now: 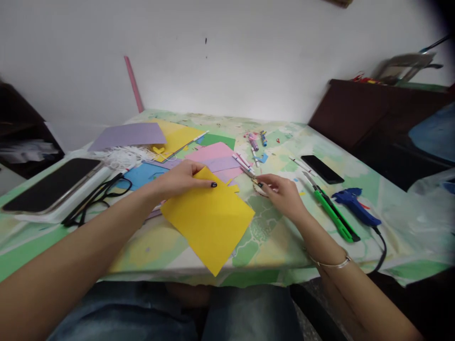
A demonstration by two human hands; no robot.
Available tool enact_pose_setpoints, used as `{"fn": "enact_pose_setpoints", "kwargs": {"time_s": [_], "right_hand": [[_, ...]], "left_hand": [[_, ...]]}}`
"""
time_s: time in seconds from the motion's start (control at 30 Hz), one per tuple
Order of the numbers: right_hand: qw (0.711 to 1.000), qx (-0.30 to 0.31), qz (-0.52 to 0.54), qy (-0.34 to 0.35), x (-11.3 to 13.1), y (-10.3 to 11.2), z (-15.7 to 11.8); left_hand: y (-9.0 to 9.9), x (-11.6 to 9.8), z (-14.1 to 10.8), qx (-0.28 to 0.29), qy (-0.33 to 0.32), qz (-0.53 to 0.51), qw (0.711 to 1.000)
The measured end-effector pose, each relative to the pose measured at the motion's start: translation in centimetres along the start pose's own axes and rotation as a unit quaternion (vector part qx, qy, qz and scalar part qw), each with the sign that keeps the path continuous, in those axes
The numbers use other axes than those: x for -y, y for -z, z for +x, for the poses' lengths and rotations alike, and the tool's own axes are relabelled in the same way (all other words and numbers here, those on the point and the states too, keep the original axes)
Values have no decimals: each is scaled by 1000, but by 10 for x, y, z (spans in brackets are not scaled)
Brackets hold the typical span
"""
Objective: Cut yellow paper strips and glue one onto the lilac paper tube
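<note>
1. The left hand is grasping the square yellow paper sheet by its upper edge, thumb on top; the sheet is lying to the left of the right hand.
2. The right hand is curling its fingers at a small, pale, rounded item; whether it is gripping this is unclear.
3. The sheet's lowest corner is reaching the front edge of the cloth-covered bench, and patterned cloth is showing between the sheet and the green-and-black cutter.
4. White-barrelled markers and pink paper are lying just beyond the hands.
5. Black-framed glasses are resting left of the left forearm; the blue glue gun is lying beyond the cutter, its black cord curving down toward the front edge.
</note>
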State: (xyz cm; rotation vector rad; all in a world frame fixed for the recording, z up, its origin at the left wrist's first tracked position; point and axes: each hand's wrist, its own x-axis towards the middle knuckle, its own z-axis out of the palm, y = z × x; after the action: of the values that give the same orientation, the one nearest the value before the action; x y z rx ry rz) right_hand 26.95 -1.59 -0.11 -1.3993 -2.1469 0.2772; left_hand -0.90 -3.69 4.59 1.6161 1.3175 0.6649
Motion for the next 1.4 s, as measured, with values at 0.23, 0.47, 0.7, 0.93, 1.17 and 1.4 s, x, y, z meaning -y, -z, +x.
{"fn": "enact_pose_setpoints", "kwargs": {"time_s": [0.23, 0.47, 0.7, 0.93, 1.17, 1.4], "right_hand": [[967, 99, 232, -38, 33, -4, -48], [935, -66, 305, -168, 19, 6, -93], [927, -229, 213, -208, -5, 15, -112], [884, -302, 254, -251, 14, 7, -124], [835, -348, 296, -305, 31, -3, -141], [860, -341, 246, -289, 40, -2, -162]], "left_hand": [[-14, -12, 46, -25, -146, 169, 974], [-59, 15, 29, -160, -269, 303, 900], [-73, 50, -27, 138, -300, 464, 822], [-22, 64, -16, 99, -259, 534, 799], [-46, 45, -44, 70, -315, 535, 781], [-77, 44, -74, 52, -371, 520, 768]]}}
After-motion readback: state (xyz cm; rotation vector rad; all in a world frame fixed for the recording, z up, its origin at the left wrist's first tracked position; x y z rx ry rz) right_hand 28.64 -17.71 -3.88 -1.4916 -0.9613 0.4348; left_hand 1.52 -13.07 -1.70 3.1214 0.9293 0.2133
